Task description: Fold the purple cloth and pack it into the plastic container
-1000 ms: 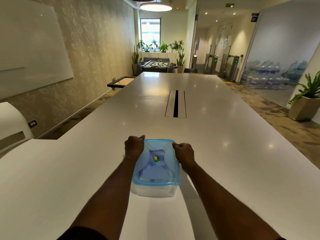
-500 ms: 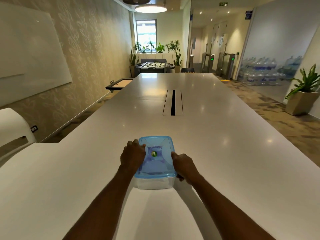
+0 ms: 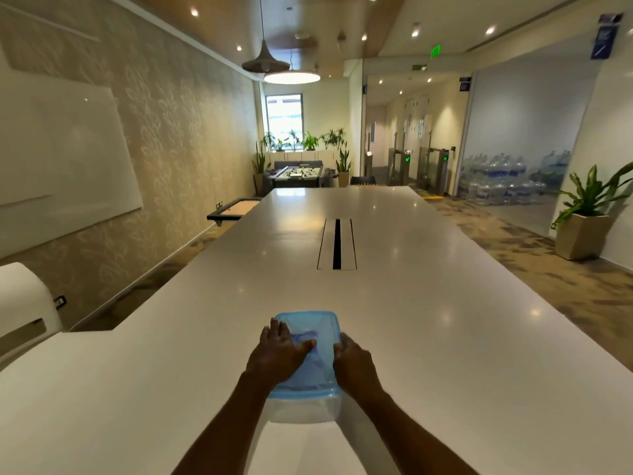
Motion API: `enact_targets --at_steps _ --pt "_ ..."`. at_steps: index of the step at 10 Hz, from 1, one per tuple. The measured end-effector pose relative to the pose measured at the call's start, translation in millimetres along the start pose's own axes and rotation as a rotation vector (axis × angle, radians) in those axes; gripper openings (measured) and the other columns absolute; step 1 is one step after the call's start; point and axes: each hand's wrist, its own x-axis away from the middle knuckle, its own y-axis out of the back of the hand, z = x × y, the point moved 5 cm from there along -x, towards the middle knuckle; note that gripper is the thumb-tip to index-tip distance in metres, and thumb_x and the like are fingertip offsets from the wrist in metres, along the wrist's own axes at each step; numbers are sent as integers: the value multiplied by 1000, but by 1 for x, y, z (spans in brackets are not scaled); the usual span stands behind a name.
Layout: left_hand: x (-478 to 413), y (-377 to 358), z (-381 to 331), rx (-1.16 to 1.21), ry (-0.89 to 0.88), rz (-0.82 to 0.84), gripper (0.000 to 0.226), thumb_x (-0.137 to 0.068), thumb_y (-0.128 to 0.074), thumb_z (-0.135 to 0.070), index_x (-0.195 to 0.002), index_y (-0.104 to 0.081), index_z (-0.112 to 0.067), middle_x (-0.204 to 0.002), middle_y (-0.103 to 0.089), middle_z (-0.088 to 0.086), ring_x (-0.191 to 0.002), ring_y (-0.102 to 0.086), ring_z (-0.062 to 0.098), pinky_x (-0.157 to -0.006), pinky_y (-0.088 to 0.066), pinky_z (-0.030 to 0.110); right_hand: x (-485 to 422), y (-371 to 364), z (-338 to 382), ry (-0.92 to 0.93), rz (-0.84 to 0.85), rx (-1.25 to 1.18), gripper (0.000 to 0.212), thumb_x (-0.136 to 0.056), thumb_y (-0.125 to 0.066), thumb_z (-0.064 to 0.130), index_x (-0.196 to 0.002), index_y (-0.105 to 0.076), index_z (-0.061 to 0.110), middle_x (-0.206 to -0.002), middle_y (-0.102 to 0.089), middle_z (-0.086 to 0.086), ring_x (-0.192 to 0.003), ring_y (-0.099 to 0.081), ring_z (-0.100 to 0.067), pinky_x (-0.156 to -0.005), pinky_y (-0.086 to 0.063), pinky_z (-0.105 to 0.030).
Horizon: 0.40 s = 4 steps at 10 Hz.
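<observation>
Hands are pressed on the plastic container: left hand spread flat on its blue lid, right hand curled against the lid's right edge; white surface lies bare all around.

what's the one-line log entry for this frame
stage: closing | left hand: flat on blue lid | right hand: on lid's right edge | plastic container: on table | purple cloth: unclear

container on table, hands beside lid

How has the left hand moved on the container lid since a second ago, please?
Yes: the left hand has come back from the far left corner of the lid and now lies flat on top, nearer its centre.
</observation>
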Motion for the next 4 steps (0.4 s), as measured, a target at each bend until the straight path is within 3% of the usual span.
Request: enact_targets --at_steps 1,2,3,4 --pt "0 -4 2 7 9 21 88 -88 -35 -66 -150 -5 -11 -161 5 11 -148 4 31 -119 -6 50 0 -3 -1 29 23 46 31 -92 -45 29 -122 -52 21 -117 -67 -13 -106 -61 -34 -80 -45 -32" --pt "1 3 0 -64 93 -39 102 -77 -26 -83 -151 -8 -14 -162 0 6 -149 -5 23 -119 -14 47 -4 -3 -3 -48 25 -2 38 -93 -40 36 -130 -47 30 -125 -64 -12 -114 -60 -28 -88 -45 -28" --pt "-2 18 -13 -116 133 -60 150 -22 21 -94 -150 -13 -25 -162 -6 -5 -148 -7 15 -119 -10 50 -9 16 10 -12 -224 67 51 -79 -71 40 -120 -62 12 -104 -70 -26 -92 -71 -12 -76 -50 -16" --pt "-6 34 -17 -210 149 -91 164 -5 38 -84 -150 -12 -27 -161 -7 -9 -148 -7 12 -118 -5 52 -5 40 24 204 -450 185 66 -40 -94 44 -77 -71 -6 -52 -65 -26 -41 -61 -2 -49 -49 -15"
